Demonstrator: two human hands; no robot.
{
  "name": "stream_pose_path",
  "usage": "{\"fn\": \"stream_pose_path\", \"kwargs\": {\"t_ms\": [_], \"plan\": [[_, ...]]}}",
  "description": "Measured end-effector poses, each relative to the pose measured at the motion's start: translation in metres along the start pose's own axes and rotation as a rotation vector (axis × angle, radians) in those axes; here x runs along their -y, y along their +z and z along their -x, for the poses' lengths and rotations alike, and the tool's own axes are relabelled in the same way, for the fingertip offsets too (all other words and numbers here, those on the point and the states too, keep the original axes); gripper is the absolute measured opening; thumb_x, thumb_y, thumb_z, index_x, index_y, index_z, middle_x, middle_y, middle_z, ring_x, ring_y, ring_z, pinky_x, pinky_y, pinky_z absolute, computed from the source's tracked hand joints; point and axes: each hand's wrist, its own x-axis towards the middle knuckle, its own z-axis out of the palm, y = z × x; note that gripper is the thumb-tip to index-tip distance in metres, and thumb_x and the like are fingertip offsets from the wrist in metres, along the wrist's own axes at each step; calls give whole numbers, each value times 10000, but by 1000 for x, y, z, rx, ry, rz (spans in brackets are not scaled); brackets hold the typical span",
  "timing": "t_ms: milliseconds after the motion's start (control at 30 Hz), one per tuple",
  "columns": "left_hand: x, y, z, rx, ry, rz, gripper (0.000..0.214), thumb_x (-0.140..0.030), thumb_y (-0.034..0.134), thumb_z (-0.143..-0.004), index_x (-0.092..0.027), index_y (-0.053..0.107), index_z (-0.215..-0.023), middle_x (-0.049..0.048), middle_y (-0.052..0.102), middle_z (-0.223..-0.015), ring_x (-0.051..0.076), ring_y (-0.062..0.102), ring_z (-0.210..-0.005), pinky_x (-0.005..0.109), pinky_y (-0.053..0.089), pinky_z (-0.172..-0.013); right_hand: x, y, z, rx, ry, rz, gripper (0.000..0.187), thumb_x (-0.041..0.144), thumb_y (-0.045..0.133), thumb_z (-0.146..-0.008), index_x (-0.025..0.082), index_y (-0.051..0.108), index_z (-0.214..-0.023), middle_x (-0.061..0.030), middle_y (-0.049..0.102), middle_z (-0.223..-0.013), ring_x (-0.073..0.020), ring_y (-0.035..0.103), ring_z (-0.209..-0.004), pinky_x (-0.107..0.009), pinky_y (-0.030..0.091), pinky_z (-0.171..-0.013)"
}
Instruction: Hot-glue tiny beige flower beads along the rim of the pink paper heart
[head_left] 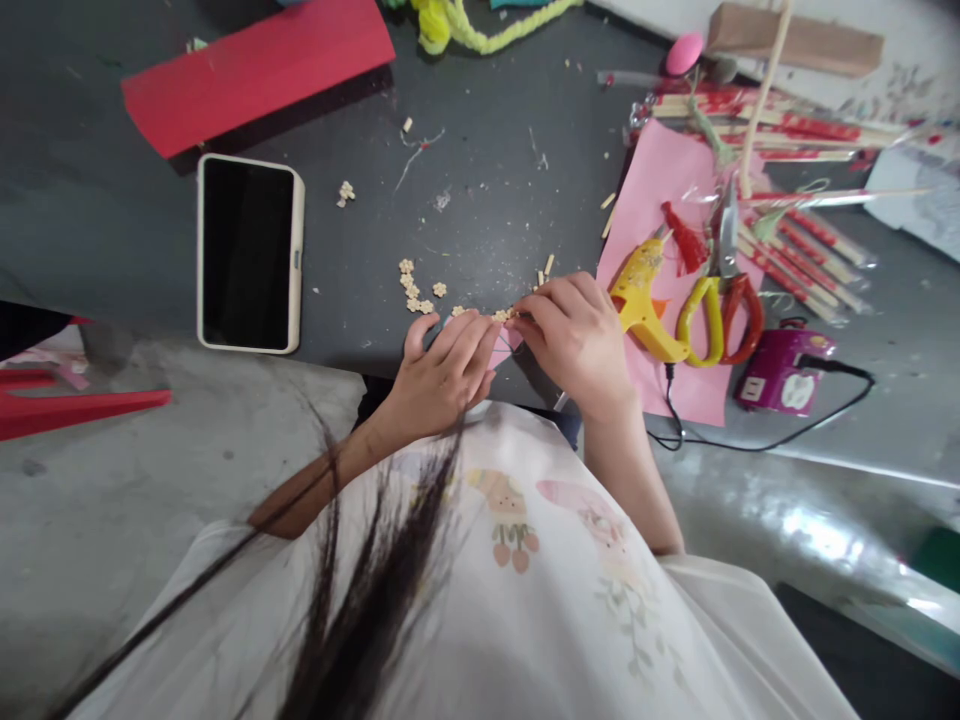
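Note:
My left hand [442, 372] and my right hand [576, 335] meet at the near edge of a dark table [480, 190]. The fingers of both are pinched together around a small pink piece [507, 345] with tiny cream flower beads on it. Several more cream flower beads [417, 290] lie loose on the table just left of my fingers. Exactly how each hand grips the piece is partly hidden by the fingers.
A phone in a cream case [250, 253] lies at the left. A red paper sheet [259, 70] lies beyond it. At the right, a yellow glue gun [645, 300] and yellow-and-red scissors [720, 310] rest on pink paper [660, 200], beside packed sticks [795, 240] and a purple device [784, 370].

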Motion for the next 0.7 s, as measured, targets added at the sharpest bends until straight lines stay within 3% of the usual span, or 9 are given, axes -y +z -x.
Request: {"fn": "stream_pose_path", "kwargs": {"t_ms": [267, 500, 700], "plan": [[0, 0, 0, -12, 8, -24, 439, -286, 412, -1034, -94, 501, -1419, 164, 653, -1339, 257, 584, -1278, 444, 192, -1152, -6, -2, 2, -30, -6, -161, 150, 267, 565, -965, 204, 700, -955, -84, 677, -893, -250, 555, -903, -392, 481, -798], [-2, -2, 0, -35, 15, -68, 448, -304, 433, -1027, -87, 526, -1409, 149, 666, -1328, 263, 577, -1244, 433, 254, -1095, -6, -1, 1, -6, 28, -155, 187, 243, 531, -976, 201, 711, -952, -87, 692, -908, -258, 567, -908, -405, 488, -804], [-6, 2, 7, 32, -59, -41, 504, -342, 414, -1037, -183, 420, -1515, 93, 623, -1415, 243, 585, -1204, 402, 328, -1019, -6, 0, 0, 8, 41, -165, 207, 251, 512, -981, 214, 713, -949, -86, 678, -909, -257, 566, -909, -413, 482, -803]]}}
